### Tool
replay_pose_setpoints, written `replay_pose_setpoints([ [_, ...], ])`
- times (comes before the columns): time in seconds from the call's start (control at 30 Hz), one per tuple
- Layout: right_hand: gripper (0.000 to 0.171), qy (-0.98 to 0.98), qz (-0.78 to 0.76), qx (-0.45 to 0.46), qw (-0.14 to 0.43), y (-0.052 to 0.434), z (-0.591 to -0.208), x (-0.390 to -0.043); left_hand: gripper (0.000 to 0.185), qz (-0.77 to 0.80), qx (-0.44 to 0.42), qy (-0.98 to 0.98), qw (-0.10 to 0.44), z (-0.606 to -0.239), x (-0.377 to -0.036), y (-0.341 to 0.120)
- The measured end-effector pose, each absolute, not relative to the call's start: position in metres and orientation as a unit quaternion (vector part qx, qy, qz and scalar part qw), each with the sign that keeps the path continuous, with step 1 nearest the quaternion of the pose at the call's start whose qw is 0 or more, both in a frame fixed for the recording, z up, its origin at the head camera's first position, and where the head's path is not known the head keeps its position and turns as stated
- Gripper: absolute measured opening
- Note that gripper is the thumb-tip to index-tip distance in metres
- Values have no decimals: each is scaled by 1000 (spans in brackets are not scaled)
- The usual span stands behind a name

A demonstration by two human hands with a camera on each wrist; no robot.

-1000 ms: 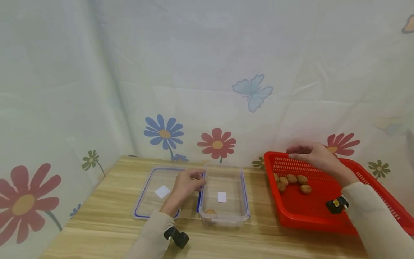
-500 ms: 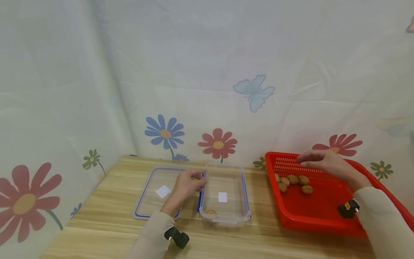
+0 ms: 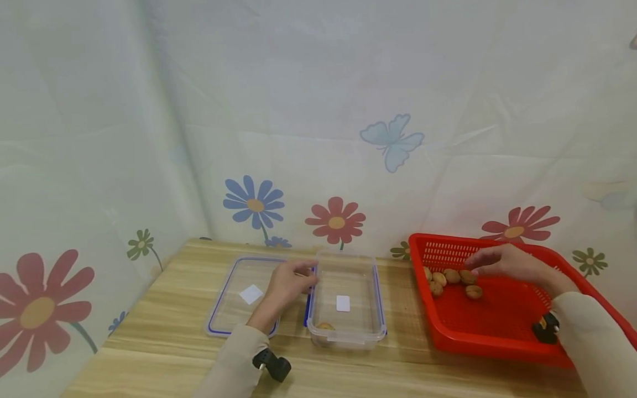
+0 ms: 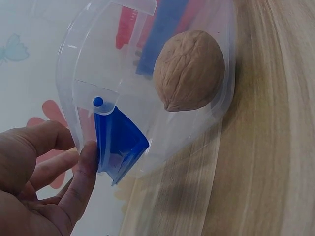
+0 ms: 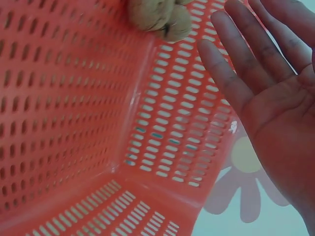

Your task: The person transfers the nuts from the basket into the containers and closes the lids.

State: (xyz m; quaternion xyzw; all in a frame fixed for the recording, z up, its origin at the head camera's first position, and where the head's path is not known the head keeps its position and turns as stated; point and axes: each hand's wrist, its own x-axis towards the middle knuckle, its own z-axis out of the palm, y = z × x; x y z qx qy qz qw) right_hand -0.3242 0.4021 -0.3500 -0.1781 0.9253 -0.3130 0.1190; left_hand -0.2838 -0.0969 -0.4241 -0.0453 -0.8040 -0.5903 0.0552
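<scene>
My left hand (image 3: 288, 282) pinches the left rim of a clear plastic food container (image 3: 348, 335). In the left wrist view, its fingertips lie at the wall beside a blue latch (image 4: 118, 142). One walnut (image 4: 189, 71) sits inside the container, at the near left corner in the head view. My right hand (image 3: 515, 266) is over a red plastic basket (image 3: 497, 345), its fingertips close to several walnuts (image 3: 474, 292) at the basket's left side. Nothing is held in that hand; the right wrist view shows its palm bare and fingers (image 5: 221, 69) extended.
A clear lid (image 3: 231, 315) with a blue seal lies on the wooden table (image 3: 164, 331), left of the container. A white label (image 3: 343, 303) shows in the container. Behind the table hangs a flower-printed curtain (image 3: 298, 138).
My right hand has moved right and lowered from above the basket's back rim to close over the walnuts. My left hand stays at the container's rim.
</scene>
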Motion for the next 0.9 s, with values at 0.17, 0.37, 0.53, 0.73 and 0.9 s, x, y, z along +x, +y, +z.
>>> replay_pose_setpoints([
  [0.17, 48, 930, -296, -179, 127, 406, -356, -325, 40, -585, -50, -807, 54, -423, -283, -98],
  [0.37, 41, 924, -296, -201, 135, 408, -363, -323, 40, -584, -46, -809, 49, -422, -282, -98],
  [0.53, 44, 924, -290, -203, 141, 406, -367, -323, 41, -587, -43, -807, 46, -421, -281, -98],
  [0.73, 40, 926, -285, -196, 154, 406, -369, -325, 41, -584, -47, -809, 48, -421, -282, -98],
  [0.9, 39, 931, -273, -181, 163, 404, -371, -325, 41, -583, -52, -809, 48, -422, -282, -98],
])
